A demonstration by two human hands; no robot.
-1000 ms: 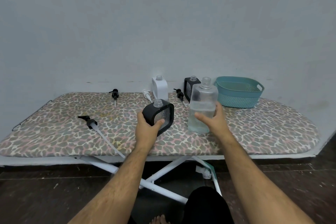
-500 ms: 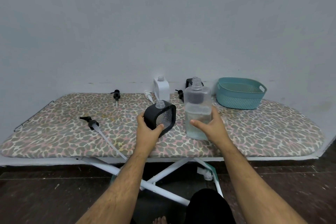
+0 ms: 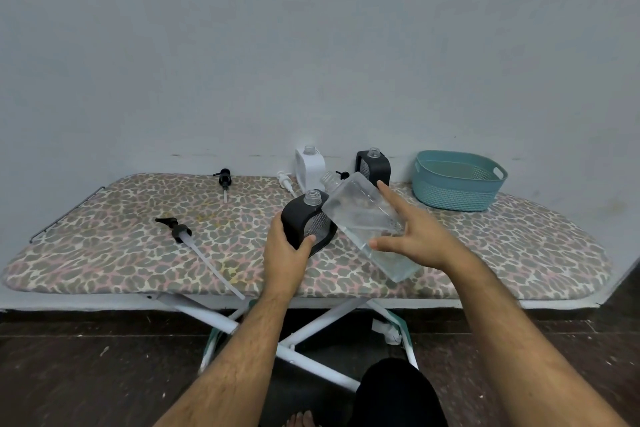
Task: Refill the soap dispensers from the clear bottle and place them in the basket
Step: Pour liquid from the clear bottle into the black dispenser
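A leopard-print padded tabletop (image 3: 104, 253) is seen from above, set against a pale grey wall. A black soap dispenser (image 3: 306, 222), its cap off, is gripped around its lower side by the left hand (image 3: 285, 255) above the middle of the tabletop. The clear bottle (image 3: 363, 218) is held by the right hand (image 3: 415, 236) and is tilted steeply to the left, its open neck just above and behind the dispenser's open neck (liquid is visible in the bottle's lower part). At the back edge, a white dispenser (image 3: 310, 168) and a second black dispenser (image 3: 373, 168) stand uncapped. A teal basket (image 3: 457, 191) is placed to the right, well apart from the hands. Loose pump heads (image 3: 176, 229) are scattered on the left.
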